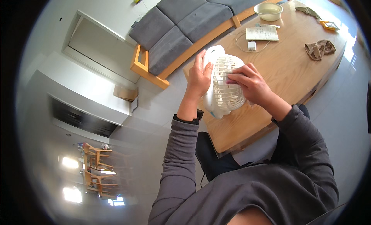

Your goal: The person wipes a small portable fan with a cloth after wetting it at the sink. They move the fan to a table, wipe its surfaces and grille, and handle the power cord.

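Note:
A small white electric fan (224, 93) with a round plastic grille is held up over the near end of the wooden table. My left hand (199, 75) grips its white rim or base from the left, thumb on the near side. On the grille's right side, my right hand (252, 83) pinches a small pinkish-purple piece (231, 80), perhaps cloth, against the bars. Most of that piece is hidden by my fingers. Pale blades show faintly between the bars.
The wooden table (292, 71) carries a notebook (262, 33), a white charger (252, 46) with a cable, a brown cloth (319, 49), a pale basin (268, 12), a darker cloth (308, 12) and a yellow-edged object (329, 25). A grey sofa (203, 20) stands beyond the table.

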A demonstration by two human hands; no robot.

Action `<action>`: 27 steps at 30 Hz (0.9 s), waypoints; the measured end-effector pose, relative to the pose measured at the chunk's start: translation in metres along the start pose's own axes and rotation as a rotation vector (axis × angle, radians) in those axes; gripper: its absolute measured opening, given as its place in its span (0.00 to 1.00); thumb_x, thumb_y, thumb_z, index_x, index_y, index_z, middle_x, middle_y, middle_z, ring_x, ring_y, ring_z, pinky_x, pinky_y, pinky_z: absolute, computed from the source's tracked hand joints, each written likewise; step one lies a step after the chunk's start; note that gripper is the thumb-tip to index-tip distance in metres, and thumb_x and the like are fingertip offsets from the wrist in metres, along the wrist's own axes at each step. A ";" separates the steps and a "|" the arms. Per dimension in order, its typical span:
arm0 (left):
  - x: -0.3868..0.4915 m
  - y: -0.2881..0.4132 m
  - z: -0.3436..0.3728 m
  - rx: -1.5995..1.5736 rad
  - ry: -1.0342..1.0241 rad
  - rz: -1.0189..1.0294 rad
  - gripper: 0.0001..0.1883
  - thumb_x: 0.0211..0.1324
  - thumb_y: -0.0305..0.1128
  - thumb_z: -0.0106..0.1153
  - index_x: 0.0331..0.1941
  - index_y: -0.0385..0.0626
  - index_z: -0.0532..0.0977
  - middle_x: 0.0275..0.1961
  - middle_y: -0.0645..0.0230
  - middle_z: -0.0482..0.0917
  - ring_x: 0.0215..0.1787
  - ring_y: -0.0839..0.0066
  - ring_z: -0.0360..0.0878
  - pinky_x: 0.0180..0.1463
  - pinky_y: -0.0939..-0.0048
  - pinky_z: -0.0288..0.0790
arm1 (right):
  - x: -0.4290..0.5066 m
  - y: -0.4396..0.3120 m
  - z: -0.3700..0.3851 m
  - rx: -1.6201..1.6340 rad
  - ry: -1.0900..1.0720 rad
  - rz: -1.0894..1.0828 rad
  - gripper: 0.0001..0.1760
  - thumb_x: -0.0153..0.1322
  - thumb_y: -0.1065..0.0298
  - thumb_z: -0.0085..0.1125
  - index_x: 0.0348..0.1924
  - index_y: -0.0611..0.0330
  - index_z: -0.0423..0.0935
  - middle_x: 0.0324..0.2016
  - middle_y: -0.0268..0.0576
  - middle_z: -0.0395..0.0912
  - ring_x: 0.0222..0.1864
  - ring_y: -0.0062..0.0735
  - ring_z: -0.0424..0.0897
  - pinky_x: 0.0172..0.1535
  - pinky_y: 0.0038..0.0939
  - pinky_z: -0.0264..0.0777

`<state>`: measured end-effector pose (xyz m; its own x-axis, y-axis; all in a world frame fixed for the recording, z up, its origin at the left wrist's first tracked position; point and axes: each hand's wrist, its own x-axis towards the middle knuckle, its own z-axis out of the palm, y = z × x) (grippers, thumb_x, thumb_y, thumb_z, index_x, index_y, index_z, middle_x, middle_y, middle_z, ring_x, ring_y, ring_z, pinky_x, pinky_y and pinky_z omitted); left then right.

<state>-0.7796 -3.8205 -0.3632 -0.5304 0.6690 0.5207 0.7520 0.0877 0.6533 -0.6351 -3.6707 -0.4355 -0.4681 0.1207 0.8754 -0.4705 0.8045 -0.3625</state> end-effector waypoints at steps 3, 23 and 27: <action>-0.001 0.003 -0.001 0.028 -0.007 -0.039 0.23 0.71 0.30 0.49 0.66 0.33 0.63 0.62 0.38 0.76 0.66 0.48 0.75 0.65 0.59 0.71 | -0.020 0.006 -0.018 -0.004 0.023 0.015 0.17 0.61 0.82 0.66 0.43 0.58 0.85 0.38 0.40 0.79 0.39 0.42 0.76 0.46 0.37 0.76; -0.003 -0.005 0.004 0.029 0.060 0.006 0.24 0.68 0.29 0.51 0.65 0.34 0.63 0.61 0.36 0.75 0.63 0.41 0.74 0.64 0.53 0.72 | -0.008 0.000 -0.020 -0.047 -0.071 0.029 0.15 0.60 0.87 0.63 0.34 0.57 0.87 0.35 0.41 0.76 0.41 0.43 0.76 0.44 0.36 0.74; -0.005 0.002 0.003 0.048 0.071 -0.017 0.24 0.68 0.30 0.51 0.65 0.35 0.63 0.60 0.37 0.76 0.61 0.41 0.76 0.62 0.51 0.72 | 0.001 -0.007 -0.032 0.071 -0.086 0.195 0.12 0.59 0.84 0.67 0.34 0.59 0.86 0.33 0.43 0.77 0.40 0.42 0.77 0.44 0.36 0.75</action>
<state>-0.7740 -3.8213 -0.3662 -0.5683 0.6130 0.5489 0.7598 0.1348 0.6361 -0.6084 -3.6580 -0.4219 -0.6163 0.2177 0.7568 -0.4147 0.7273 -0.5469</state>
